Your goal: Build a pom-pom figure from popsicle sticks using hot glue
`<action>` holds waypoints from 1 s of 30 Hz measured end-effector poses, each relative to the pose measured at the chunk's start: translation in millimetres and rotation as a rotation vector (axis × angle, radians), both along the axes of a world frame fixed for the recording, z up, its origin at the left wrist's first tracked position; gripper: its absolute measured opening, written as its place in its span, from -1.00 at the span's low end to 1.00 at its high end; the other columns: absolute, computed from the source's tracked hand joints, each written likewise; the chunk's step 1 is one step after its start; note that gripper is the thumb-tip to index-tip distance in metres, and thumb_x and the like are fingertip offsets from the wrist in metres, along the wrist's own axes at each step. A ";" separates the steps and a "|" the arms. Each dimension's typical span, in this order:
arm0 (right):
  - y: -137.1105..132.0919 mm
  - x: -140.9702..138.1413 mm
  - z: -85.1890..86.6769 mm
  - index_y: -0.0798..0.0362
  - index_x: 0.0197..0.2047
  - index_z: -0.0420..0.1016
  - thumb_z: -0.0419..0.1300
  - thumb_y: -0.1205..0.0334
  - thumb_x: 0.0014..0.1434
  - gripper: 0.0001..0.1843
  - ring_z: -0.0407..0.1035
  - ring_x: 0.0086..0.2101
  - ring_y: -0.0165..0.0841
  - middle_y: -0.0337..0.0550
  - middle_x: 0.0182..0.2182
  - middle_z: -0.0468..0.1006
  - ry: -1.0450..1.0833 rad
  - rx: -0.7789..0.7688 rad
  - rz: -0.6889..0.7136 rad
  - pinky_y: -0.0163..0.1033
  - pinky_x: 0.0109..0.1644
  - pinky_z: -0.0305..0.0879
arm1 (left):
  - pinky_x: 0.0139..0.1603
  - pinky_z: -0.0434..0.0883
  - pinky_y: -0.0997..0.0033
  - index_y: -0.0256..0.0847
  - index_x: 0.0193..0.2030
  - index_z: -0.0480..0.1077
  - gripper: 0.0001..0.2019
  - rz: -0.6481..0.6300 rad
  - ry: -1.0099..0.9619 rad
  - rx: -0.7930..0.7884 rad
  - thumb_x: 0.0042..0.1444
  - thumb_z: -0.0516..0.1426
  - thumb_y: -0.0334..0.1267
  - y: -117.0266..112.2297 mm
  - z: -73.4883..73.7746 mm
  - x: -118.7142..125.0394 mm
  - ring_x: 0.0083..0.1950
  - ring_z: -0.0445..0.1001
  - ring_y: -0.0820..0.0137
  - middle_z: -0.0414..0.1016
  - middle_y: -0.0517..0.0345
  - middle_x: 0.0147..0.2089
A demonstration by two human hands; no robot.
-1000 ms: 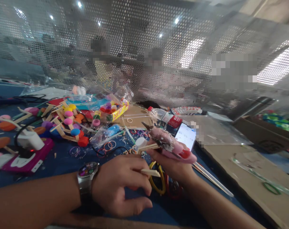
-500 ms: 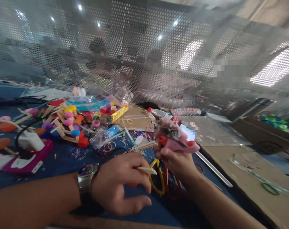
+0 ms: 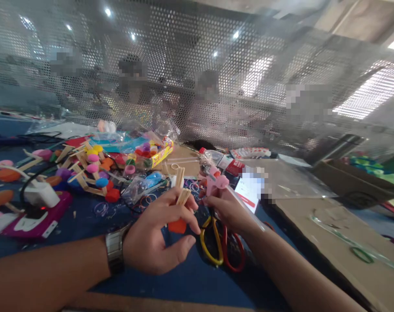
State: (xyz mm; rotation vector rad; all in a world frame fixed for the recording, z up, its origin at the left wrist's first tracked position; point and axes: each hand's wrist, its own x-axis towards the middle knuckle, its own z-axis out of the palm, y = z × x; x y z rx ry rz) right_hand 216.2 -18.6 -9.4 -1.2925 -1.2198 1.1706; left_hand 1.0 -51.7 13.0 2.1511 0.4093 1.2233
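Observation:
In my left hand [image 3: 151, 236], with a watch [image 3: 115, 247] at the wrist, is a small piece made of wooden sticks [image 3: 183, 197]. An orange cap [image 3: 177, 225] shows under the fingers; whether it is joined to the sticks is hidden. My right hand [image 3: 227, 212] is wrapped round a pink glue gun [image 3: 213, 182], and a clear glue stick [image 3: 245, 208] runs back from it over the forearm. Below that hand lie scissors with one yellow handle [image 3: 203, 242] and one red handle [image 3: 225, 249]. A lit phone [image 3: 248, 190] is just beyond the right wrist.
Stick-and-cap pieces [image 3: 86, 169] are piled at the left, behind a purple power strip [image 3: 58, 212] with a white plug. Rubber bands [image 3: 101, 208] and scraps litter the blue table. Cardboard [image 3: 330, 234] and a box [image 3: 356, 182] lie right. A perforated screen [image 3: 170, 65] stands behind.
The glue gun has turned from pointing sideways to pointing away, and its glue stick now shows. My left hand has tilted the stick piece upright, exposing more of the orange cap.

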 end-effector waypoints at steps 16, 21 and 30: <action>16.5 14.0 -18.0 0.03 -0.07 0.55 0.35 0.22 -0.09 -0.56 0.50 -0.19 -0.20 -0.12 -0.23 0.65 -0.151 0.176 -0.021 -0.12 -0.11 0.41 | -0.15 0.45 0.42 -0.22 -0.24 0.45 -0.76 -0.006 0.048 0.050 -0.02 0.12 -0.58 0.8 -3.5 0.1 -0.16 0.43 0.42 0.36 0.04 -0.08; 23.0 18.1 -21.6 -0.03 0.16 0.49 0.37 0.09 0.06 -0.42 0.53 -0.23 -0.27 -0.19 -0.26 0.66 0.047 0.215 -0.120 -0.12 -0.08 0.45 | -0.25 0.46 0.48 -0.22 -0.24 0.43 -0.77 -0.024 0.038 0.057 -0.01 0.12 -0.57 0.1 -4.3 0.3 -0.13 0.46 0.38 0.35 0.02 -0.08; 23.9 8.9 -12.8 -0.04 0.02 0.52 0.48 0.09 -0.03 -0.47 0.61 -0.22 -0.23 -0.19 -0.26 0.66 0.410 0.142 -0.168 -0.18 -0.20 0.54 | -0.11 0.51 0.38 -0.22 -0.24 0.43 -0.77 -0.046 0.027 0.154 -0.01 0.11 -0.56 -3.0 -2.8 1.1 -0.12 0.47 0.38 0.37 0.01 -0.09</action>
